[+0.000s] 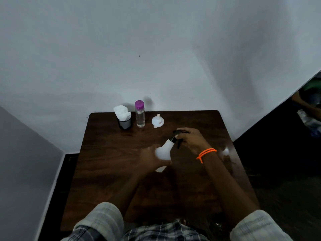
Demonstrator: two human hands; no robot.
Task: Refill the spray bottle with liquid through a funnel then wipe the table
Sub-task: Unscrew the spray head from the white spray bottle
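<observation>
Spray bottle point(163, 152) lies tilted above the table point(104, 171) middle, long axis running from near-left up to far-right. Left hand point(150, 158) grips its white body; right hand point(190, 139) grips the black spray head point(177, 134), probably to unscrew it.

White spray bottle point(163, 152), black head; purple-capped bottle point(140, 113); orange bracelet point(206, 153); plaid sleeves point(99, 220).

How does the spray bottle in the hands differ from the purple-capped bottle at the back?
The spray bottle is opaque white with a black head; the purple-capped bottle is clear and slim. The spray bottle is tilted, held by the left hand and right hand; the purple-capped bottle stands upright, untouched. Both are still capped.
</observation>
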